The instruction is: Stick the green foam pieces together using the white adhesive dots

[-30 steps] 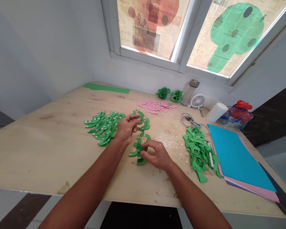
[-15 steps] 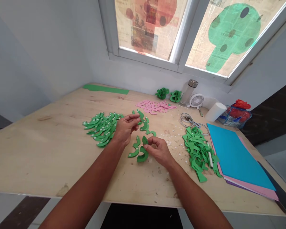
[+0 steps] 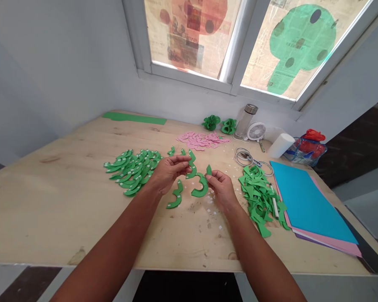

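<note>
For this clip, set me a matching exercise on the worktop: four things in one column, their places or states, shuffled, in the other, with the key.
Things
1. Bare right hand
2. Heap of curved green cut-outs with white squares
3. Spread of pink cut-outs
4. Flat, rectangular blue sheet

Places or states
A. In front of two ruffled green ornaments
B. On top of a pink sheet
C. Pinching a green piece
D. To the left of the left hand

Pairs: 1-C, 2-D, 3-A, 4-B

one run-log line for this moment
left hand: holding green strip; right hand: pinching green piece; left: green pile; right: green scraps; beyond: pink cutouts
</note>
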Tool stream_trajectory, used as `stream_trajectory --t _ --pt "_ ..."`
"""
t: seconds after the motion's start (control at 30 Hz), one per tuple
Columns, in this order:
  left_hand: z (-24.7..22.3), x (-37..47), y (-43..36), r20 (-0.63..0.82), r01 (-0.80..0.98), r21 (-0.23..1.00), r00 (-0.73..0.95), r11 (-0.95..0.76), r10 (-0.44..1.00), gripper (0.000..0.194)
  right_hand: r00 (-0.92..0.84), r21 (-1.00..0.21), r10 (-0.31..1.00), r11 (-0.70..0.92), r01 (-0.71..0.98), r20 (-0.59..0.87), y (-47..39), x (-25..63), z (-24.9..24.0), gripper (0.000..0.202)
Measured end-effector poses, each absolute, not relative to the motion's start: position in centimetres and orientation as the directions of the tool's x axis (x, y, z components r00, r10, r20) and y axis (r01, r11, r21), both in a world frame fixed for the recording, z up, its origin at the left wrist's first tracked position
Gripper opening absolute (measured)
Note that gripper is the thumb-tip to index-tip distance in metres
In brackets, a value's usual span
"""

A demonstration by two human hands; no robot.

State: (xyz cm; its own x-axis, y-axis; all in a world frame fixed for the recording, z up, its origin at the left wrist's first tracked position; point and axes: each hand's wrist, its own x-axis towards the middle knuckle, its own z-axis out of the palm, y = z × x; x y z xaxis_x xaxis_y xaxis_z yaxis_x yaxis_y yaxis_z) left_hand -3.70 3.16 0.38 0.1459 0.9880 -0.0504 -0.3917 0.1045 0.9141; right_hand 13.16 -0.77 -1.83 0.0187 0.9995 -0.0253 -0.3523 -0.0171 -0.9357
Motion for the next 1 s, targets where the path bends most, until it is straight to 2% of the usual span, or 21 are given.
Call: stream_trajectory --t 0.27,0.67,1.0 --pt "1.1 -3.9 2.7 -0.075 -0.379 0.901 0.341 0.21 0.937 0.028 0.139 -0.951 0.99 0.016 -0.308 -0.029 -0.4 13.3 -2.1 0.018" --pt "0.7 -2.9 2.1 -0.039 -0.294 0.941 0.395 0.167 0.918 0.02 0.173 -0.971 0.985 0.035 -0.236 -0.006 -0.5 13.2 -1.8 0.018" --pt "0.9 -2.1 1.6 -0.011 -0.118 0.991 0.399 0.063 0.917 0.015 0.166 -0.98 0.986 0.025 -0.195 -0.007 -0.8 13.1 -1.1 0.014"
